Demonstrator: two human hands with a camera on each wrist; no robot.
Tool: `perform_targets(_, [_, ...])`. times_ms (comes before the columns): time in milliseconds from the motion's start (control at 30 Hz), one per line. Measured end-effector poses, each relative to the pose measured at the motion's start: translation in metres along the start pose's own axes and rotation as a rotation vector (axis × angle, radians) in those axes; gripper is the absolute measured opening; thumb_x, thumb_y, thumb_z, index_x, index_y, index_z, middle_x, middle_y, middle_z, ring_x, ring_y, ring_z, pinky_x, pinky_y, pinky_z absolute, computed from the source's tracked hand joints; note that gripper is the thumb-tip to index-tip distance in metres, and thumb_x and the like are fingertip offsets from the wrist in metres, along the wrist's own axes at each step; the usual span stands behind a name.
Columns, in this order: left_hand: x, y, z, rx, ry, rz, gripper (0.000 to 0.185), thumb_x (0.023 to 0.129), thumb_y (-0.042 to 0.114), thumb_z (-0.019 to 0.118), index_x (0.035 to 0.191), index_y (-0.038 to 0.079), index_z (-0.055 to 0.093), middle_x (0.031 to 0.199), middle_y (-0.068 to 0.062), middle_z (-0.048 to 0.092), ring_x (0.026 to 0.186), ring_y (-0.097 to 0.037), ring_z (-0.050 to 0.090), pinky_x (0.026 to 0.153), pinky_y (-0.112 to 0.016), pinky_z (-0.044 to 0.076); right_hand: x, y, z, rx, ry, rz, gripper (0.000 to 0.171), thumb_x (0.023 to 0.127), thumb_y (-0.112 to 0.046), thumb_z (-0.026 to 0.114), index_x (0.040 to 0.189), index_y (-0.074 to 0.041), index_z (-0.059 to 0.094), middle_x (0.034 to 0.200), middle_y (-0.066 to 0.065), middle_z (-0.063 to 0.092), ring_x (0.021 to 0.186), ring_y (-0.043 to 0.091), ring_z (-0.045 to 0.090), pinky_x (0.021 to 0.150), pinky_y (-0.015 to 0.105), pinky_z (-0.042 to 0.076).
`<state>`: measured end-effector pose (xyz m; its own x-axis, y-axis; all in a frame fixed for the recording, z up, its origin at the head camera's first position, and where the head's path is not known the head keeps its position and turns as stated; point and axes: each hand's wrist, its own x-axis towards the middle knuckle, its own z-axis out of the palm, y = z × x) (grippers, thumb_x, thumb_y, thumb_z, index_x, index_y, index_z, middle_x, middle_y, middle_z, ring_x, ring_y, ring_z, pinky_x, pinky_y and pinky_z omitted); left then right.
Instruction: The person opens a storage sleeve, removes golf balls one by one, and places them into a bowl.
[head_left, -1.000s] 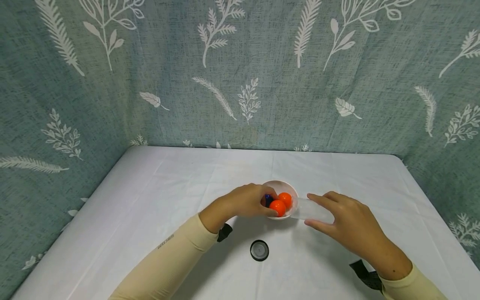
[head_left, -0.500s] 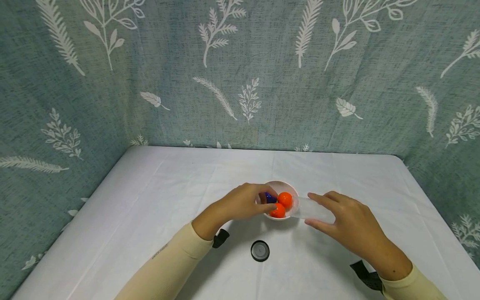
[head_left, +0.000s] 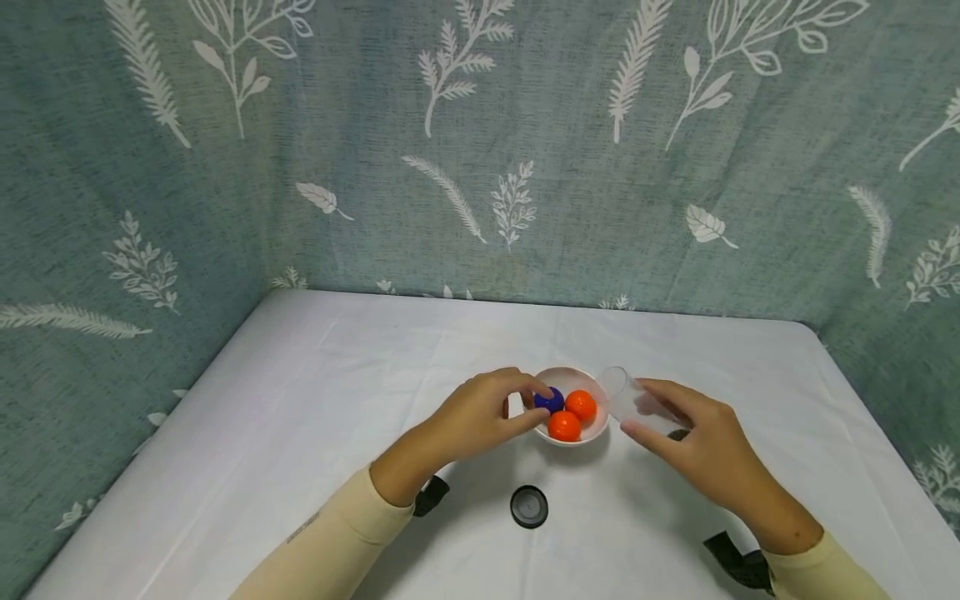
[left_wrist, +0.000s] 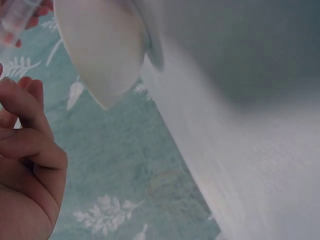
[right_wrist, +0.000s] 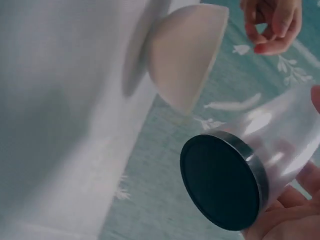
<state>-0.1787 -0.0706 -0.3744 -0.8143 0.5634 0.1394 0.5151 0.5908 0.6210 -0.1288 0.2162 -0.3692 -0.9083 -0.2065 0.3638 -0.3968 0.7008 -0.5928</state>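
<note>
A white bowl (head_left: pixel 558 379) stands on the table with a blue ball (head_left: pixel 553 402) and two orange balls (head_left: pixel 581 406) inside. Over the bowl's left rim my left hand (head_left: pixel 476 417) has its fingers loosely bent near the blue ball. In the left wrist view those fingers (left_wrist: pixel 30 145) hold nothing. My right hand (head_left: pixel 701 442) grips a clear cylindrical container (head_left: pixel 626 400), tilted, its round mouth close to the bowl's right rim. Its black base (right_wrist: pixel 220 180) faces the camera in the right wrist view. No ball shows inside the container.
A round black lid (head_left: pixel 528 507) lies on the white-covered table (head_left: pixel 390 342), in front of the bowl. Behind and to the sides hangs a green leaf-patterned cloth (head_left: pixel 360 233).
The container's mouth has tipped upward in my right hand. My left hand has drawn back slightly, and more of the blue ball shows. The head view has shifted a little.
</note>
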Motion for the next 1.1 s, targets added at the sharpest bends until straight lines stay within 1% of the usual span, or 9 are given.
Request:
perform_targets(100, [-0.002, 0.0, 0.0, 0.012, 0.002, 0.007, 0.029, 0.095, 0.035, 0.07, 0.118, 0.019, 0.071, 0.095, 0.011, 0.064, 0.062, -0.007, 0.051, 0.056, -0.021, 0.045, 0.002, 0.008, 0.0, 0.065, -0.028, 0.088, 0.047, 0.088, -0.033, 0.078, 0.129, -0.013, 0.063, 0.117, 0.007, 0.072, 0.104, -0.009, 0.063, 0.087, -0.001, 0.04])
perform_targets(200, [-0.005, 0.0, 0.0, 0.021, -0.007, -0.001, 0.029, 0.095, 0.034, 0.07, 0.119, 0.02, 0.071, 0.096, 0.01, 0.064, 0.063, -0.007, 0.051, 0.056, -0.021, 0.046, 0.003, 0.014, 0.0, 0.106, -0.071, 0.164, 0.046, 0.091, -0.037, 0.074, 0.128, -0.013, 0.058, 0.12, 0.008, 0.07, 0.111, -0.001, 0.062, 0.09, 0.0, 0.04])
perform_targets(333, [-0.01, -0.002, 0.001, 0.032, -0.019, -0.023, 0.029, 0.095, 0.035, 0.07, 0.12, 0.022, 0.071, 0.096, 0.01, 0.064, 0.064, -0.008, 0.051, 0.056, -0.022, 0.046, 0.004, 0.02, 0.002, 0.133, -0.116, 0.216, 0.049, 0.091, -0.041, 0.073, 0.126, -0.012, 0.054, 0.125, 0.011, 0.067, 0.119, 0.026, 0.064, 0.097, 0.024, 0.053])
perform_targets(467, [-0.013, -0.002, 0.0, 0.035, -0.024, -0.036, 0.028, 0.095, 0.037, 0.069, 0.12, 0.024, 0.071, 0.096, 0.011, 0.064, 0.064, -0.007, 0.052, 0.056, -0.022, 0.046, 0.006, 0.028, 0.006, 0.158, -0.136, 0.216, 0.047, 0.091, -0.039, 0.073, 0.122, -0.011, 0.052, 0.125, 0.012, 0.067, 0.119, 0.032, 0.065, 0.098, 0.046, 0.052])
perform_targets(633, [-0.014, -0.003, 0.0, 0.029, -0.032, -0.028, 0.029, 0.096, 0.038, 0.067, 0.122, 0.025, 0.07, 0.096, 0.012, 0.064, 0.063, -0.007, 0.052, 0.055, -0.022, 0.046, 0.008, 0.037, 0.005, 0.194, -0.182, 0.21, 0.045, 0.09, -0.034, 0.076, 0.12, -0.012, 0.05, 0.125, 0.011, 0.067, 0.115, 0.028, 0.067, 0.09, 0.034, 0.057])
perform_targets(767, [-0.017, -0.004, 0.0, 0.023, -0.045, -0.017, 0.03, 0.096, 0.038, 0.067, 0.123, 0.025, 0.07, 0.096, 0.012, 0.064, 0.064, -0.007, 0.052, 0.055, -0.022, 0.046, 0.008, 0.044, 0.002, 0.279, -0.225, 0.234, 0.046, 0.091, -0.027, 0.076, 0.12, -0.01, 0.045, 0.124, 0.015, 0.066, 0.098, 0.006, 0.068, 0.075, 0.022, 0.055])
perform_targets(867, [-0.018, -0.005, 0.0, 0.026, -0.043, -0.015, 0.029, 0.097, 0.038, 0.066, 0.122, 0.025, 0.07, 0.097, 0.012, 0.064, 0.064, -0.006, 0.052, 0.056, -0.022, 0.047, 0.008, 0.047, -0.001, 0.371, -0.254, 0.259, 0.046, 0.091, -0.02, 0.075, 0.119, -0.007, 0.041, 0.125, 0.021, 0.064, 0.093, -0.003, 0.066, 0.07, 0.023, 0.053])
perform_targets(967, [-0.02, -0.006, -0.001, 0.028, -0.029, -0.017, 0.029, 0.096, 0.038, 0.067, 0.122, 0.026, 0.07, 0.098, 0.009, 0.065, 0.066, -0.005, 0.053, 0.057, -0.022, 0.047, 0.007, 0.049, -0.003, 0.343, -0.295, 0.242, 0.053, 0.09, -0.022, 0.077, 0.126, -0.008, 0.041, 0.131, 0.022, 0.062, 0.108, 0.011, 0.068, 0.08, 0.028, 0.057])
perform_targets(1100, [-0.023, -0.005, -0.005, 0.048, 0.027, -0.02, 0.035, 0.096, 0.043, 0.065, 0.127, 0.027, 0.067, 0.111, 0.008, 0.066, 0.089, -0.008, 0.062, 0.074, -0.027, 0.054, 0.0, 0.053, -0.022, 0.119, -0.413, 0.232, 0.089, 0.087, -0.04, 0.078, 0.156, -0.025, 0.024, 0.152, 0.021, 0.045, 0.128, 0.049, 0.054, 0.095, 0.055, 0.052])
